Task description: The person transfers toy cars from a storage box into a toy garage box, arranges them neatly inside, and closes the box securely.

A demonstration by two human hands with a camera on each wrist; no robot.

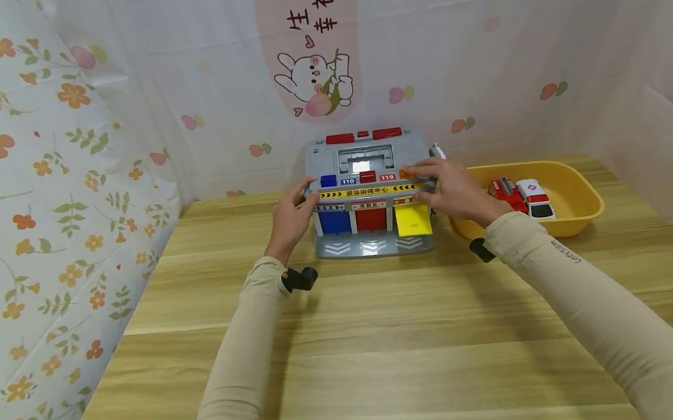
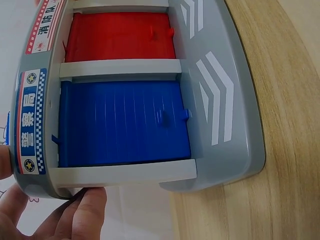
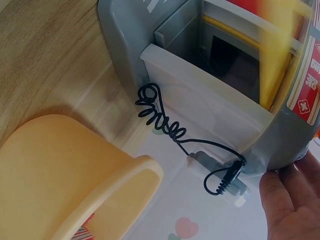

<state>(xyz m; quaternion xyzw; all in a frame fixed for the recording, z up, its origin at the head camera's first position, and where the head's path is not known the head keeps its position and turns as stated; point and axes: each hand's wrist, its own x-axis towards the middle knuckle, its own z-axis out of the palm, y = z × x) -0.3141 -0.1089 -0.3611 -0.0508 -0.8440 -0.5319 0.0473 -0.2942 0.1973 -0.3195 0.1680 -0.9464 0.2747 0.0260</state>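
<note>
A grey toy rescue station [image 1: 374,251] stands upright at the back of the table, its front facing me. My left hand [image 1: 291,219] grips its upper left end, thumb in front. At the upper right end, my right hand [image 1: 456,188] holds the corner, fingertips right at the orange button [image 1: 407,172]. The blue door [image 2: 125,122] and red door [image 2: 120,37] are closed. The yellow door [image 1: 413,220] is swung outward, and the right wrist view shows it blurred over a dark opening. From the right side hangs a coiled black cord [image 3: 170,127] by a grey-and-white piece [image 3: 215,172].
Right of the station sits a yellow bin [image 1: 591,203] with a red toy vehicle [image 1: 511,197] and a white toy ambulance [image 1: 533,193] inside. A patterned cloth [image 1: 201,79] hangs behind the wooden table [image 1: 386,358].
</note>
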